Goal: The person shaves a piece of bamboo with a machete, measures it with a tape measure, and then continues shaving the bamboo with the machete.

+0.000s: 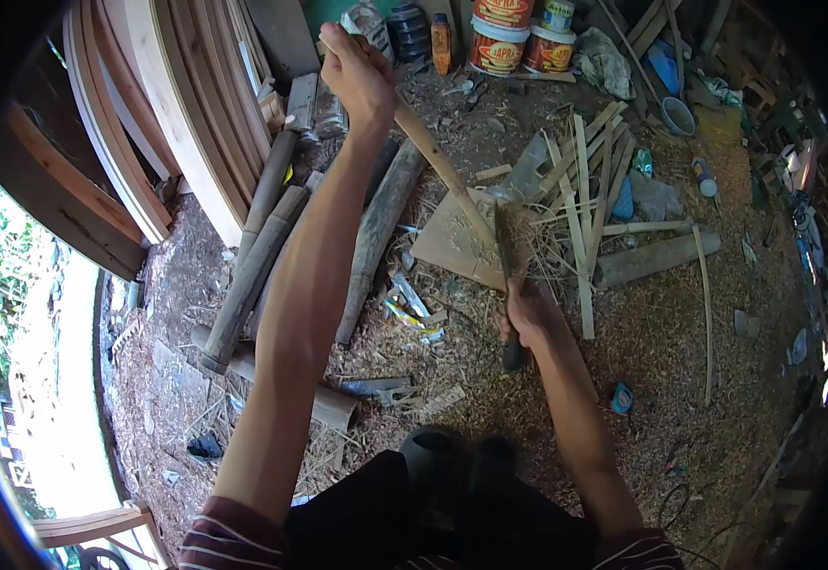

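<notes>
My left hand (359,81) is raised at the top centre, its fingers wrapped round the upper end of a long wooden stick (442,169). The stick slants down to the right, its lower end over a flat board (452,242) on the ground. Lower right of it, my right hand (528,313) is closed round the dark handle of a long blade (502,237). The blade points up and lies against or just beside the stick's lower end; contact is hard to tell. Thin shavings (542,242) lie around the board's right side.
Round poles (262,271) lie at the left below curved planks (186,104). Pale strips (585,218) and a thick log (656,259) lie at the right. A tape measure (622,398) rests on the ground. Paint buckets (499,46) stand at the back.
</notes>
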`<state>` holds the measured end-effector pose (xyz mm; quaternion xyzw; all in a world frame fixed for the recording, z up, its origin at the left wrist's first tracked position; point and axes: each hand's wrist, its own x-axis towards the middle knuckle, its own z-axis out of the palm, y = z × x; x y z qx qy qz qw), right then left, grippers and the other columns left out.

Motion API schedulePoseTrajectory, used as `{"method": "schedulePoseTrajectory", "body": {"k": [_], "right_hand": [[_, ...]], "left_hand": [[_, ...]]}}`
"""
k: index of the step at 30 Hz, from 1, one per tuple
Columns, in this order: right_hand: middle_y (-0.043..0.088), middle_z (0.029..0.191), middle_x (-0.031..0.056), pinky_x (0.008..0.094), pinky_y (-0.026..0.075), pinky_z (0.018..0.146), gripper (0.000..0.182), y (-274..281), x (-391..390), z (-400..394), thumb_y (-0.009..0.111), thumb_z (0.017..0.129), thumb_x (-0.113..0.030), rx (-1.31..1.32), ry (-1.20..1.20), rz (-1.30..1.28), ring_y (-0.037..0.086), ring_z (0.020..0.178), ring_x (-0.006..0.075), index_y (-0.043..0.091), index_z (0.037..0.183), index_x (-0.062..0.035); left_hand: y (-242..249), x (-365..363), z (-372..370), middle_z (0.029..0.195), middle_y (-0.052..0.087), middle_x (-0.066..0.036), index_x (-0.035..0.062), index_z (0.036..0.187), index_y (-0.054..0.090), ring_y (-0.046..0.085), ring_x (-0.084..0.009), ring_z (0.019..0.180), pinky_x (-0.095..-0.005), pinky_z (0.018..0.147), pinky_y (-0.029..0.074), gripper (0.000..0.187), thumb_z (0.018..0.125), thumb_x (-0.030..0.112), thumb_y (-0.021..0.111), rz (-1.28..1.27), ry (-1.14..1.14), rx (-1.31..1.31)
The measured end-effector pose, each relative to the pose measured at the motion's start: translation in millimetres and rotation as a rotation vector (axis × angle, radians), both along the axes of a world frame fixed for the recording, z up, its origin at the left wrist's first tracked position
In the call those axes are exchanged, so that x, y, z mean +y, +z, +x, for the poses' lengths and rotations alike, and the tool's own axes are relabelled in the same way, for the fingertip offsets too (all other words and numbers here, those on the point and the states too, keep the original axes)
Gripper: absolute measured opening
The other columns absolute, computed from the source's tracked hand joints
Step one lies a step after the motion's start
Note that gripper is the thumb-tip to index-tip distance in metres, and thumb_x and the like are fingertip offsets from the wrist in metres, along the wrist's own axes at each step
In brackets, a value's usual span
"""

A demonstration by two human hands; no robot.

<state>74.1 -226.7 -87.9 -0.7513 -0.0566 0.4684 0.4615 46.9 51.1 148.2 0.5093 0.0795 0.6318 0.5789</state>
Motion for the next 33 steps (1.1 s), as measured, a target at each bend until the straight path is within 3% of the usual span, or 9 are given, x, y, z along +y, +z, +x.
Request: {"method": "schedulePoseTrajectory", "body": {"k": [3, 5, 9, 11, 15, 18, 23, 31, 33], "right_hand": [[0.046, 0.052, 0.0057, 0.0325, 0.041, 0.042, 0.050, 13.9, -9.5, 8.3, 0.030, 0.098, -0.040, -0.277, 0.267, -0.056, 0.046, 0.042, 0.0168, 0.049, 0.093, 0.0051], [0.045, 0.052, 0.0056, 0.0323, 0.040, 0.040, 0.049, 32.8, -7.8, 0.6, 0.030, 0.097, -0.041, -0.095, 0.156, -0.165, 0.045, 0.041, 0.0170, 0.049, 0.096, 0.0040], [0.044, 0.050, 0.0049, 0.0328, 0.041, 0.040, 0.052, -2.8, -0.4, -3.1, 0.029, 0.097, -0.043, 0.018, -0.025, -0.113, 0.046, 0.040, 0.0164, 0.051, 0.086, 0.0027], [0.043, 0.045, 0.0063, 0.0352, 0.039, 0.036, 0.059, -16.1, 5.1, -2.1, 0.035, 0.093, -0.051, -0.001, -0.022, -0.045, 0.045, 0.035, 0.0179, 0.046, 0.064, -0.0010], [0.042, 0.044, 0.0051, 0.0338, 0.039, 0.035, 0.060, 30.1, 28.4, -12.9, 0.036, 0.091, -0.055, -0.154, 0.083, 0.071, 0.045, 0.035, 0.0170, 0.044, 0.063, -0.0025], [0.042, 0.047, 0.0017, 0.0302, 0.038, 0.035, 0.059, 50.1, 41.0, -22.1, 0.039, 0.088, -0.060, 0.029, -0.015, 0.255, 0.043, 0.035, 0.0130, 0.038, 0.062, -0.0072], [0.044, 0.046, 0.0044, 0.0320, 0.039, 0.034, 0.062, -8.8, 28.6, -6.8, 0.037, 0.089, -0.058, -0.025, -0.029, 0.110, 0.045, 0.035, 0.0161, 0.043, 0.061, -0.0039], [0.042, 0.044, 0.0047, 0.0334, 0.039, 0.036, 0.058, 10.1, 14.1, -17.2, 0.039, 0.091, -0.052, -0.194, 0.082, 0.048, 0.044, 0.035, 0.0175, 0.045, 0.063, -0.0014], [0.046, 0.045, 0.0087, 0.0351, 0.042, 0.037, 0.063, -17.9, 6.4, -5.7, 0.033, 0.093, -0.051, -0.020, -0.011, 0.060, 0.048, 0.036, 0.0203, 0.047, 0.058, -0.0016]], "left_hand": [[0.9, 2.3, -5.7, 0.048, 0.035, 0.001, 0.0082, 0.073, 0.039, 0.032, -0.0089, 0.036, -0.0243, 0.034, 0.025, 0.057, 0.087, 0.064, 0.037, -0.023, 0.027, 0.023], [-1.8, 3.3, -7.0, 0.049, 0.034, 0.000, 0.0076, 0.077, 0.040, 0.031, -0.0103, 0.037, -0.0256, 0.035, 0.023, 0.059, 0.086, 0.066, 0.035, -0.039, 0.041, 0.041], [-5.1, 12.7, -19.0, 0.046, 0.035, 0.002, 0.0095, 0.070, 0.038, 0.034, -0.0083, 0.034, -0.0237, 0.032, 0.026, 0.055, 0.088, 0.061, 0.039, -0.076, 0.046, -0.017], [-4.5, 9.6, -20.9, 0.046, 0.035, 0.002, 0.0090, 0.070, 0.039, 0.034, -0.0080, 0.035, -0.0235, 0.032, 0.026, 0.054, 0.089, 0.059, 0.040, -0.112, 0.029, -0.024], [-1.0, 0.1, -12.4, 0.047, 0.035, 0.002, 0.0092, 0.067, 0.039, 0.034, -0.0074, 0.035, -0.0236, 0.032, 0.027, 0.054, 0.090, 0.057, 0.040, -0.070, 0.107, -0.033], [-2.4, 1.1, -7.8, 0.051, 0.033, 0.001, 0.0087, 0.073, 0.038, 0.032, -0.0092, 0.038, -0.0255, 0.034, 0.025, 0.055, 0.087, 0.061, 0.041, -0.018, 0.110, -0.006], [-6.6, 12.9, -11.5, 0.049, 0.034, 0.001, 0.0091, 0.070, 0.038, 0.033, -0.0081, 0.037, -0.0240, 0.032, 0.027, 0.051, 0.090, 0.056, 0.040, -0.027, 0.130, -0.040], [-6.9, 8.1, -20.4, 0.048, 0.036, 0.000, 0.0093, 0.070, 0.038, 0.035, -0.0082, 0.036, -0.0233, 0.030, 0.028, 0.052, 0.090, 0.056, 0.040, -0.066, 0.075, -0.043], [-2.8, 3.5, -18.4, 0.048, 0.036, 0.001, 0.0097, 0.069, 0.038, 0.035, -0.0082, 0.036, -0.0231, 0.031, 0.028, 0.052, 0.090, 0.058, 0.040, -0.043, 0.113, -0.037]]}}
